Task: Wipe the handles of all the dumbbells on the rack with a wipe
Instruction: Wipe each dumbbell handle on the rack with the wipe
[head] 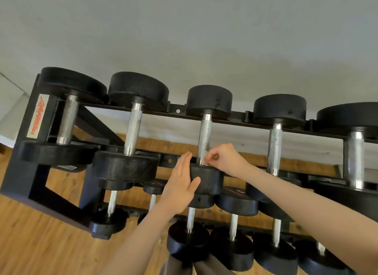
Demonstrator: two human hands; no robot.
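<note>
A black rack (24, 152) crosses the frame from the left edge to the right edge, with two rows of dumbbells. In the top row, five dumbbells lie with their steel handles pointing away from the camera. The third dumbbell (206, 139) is in the middle of the frame. The right hand (223, 158) is at the lower end of its handle (205, 131), just above the near weight. The fingers are curled and pinch a small white wipe (204, 158) against the metal. The left hand (181, 184) is flat, with straight fingers together, and it grasps nothing. Its thumb touches the left side of the near weight of the same dumbbell. Both forearms enter from the bottom of the frame. Smaller dumbbells (233, 229) fill the lower row, below the hands. Under the rack there is a wooden floor (41, 244), and a grey wall (184, 29) takes the upper half of the frame.
</note>
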